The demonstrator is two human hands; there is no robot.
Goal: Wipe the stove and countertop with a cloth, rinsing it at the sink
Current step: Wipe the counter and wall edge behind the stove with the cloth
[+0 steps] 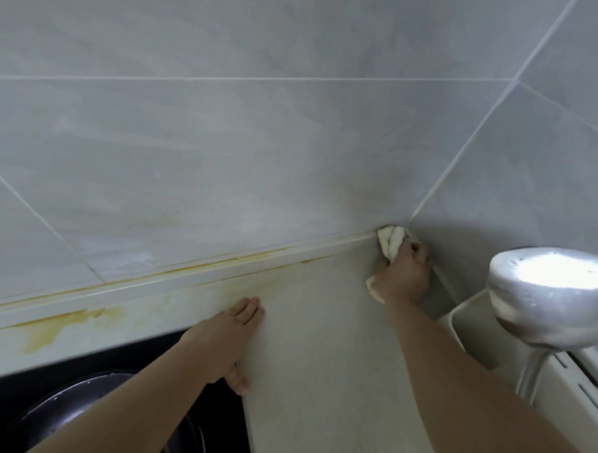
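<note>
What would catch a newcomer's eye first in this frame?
Probably the right hand pressing a bunched white cloth into the far corner where the countertop meets the tiled walls. Next, the yellow stains along the counter's back edge at left, not yet wiped, with the left hand resting flat nearby. A shiny metal ladle glares at the right edge.

both arms bare and stretched out forward. left hand (226, 339) lies flat, palm down, fingers straight and together pointing away, thumb sticking out to the side near the bottom. right hand (405, 270) is reached out further than the left, back of the hand up, fingers curled tight in a grip, wrist pretty much straight
</note>
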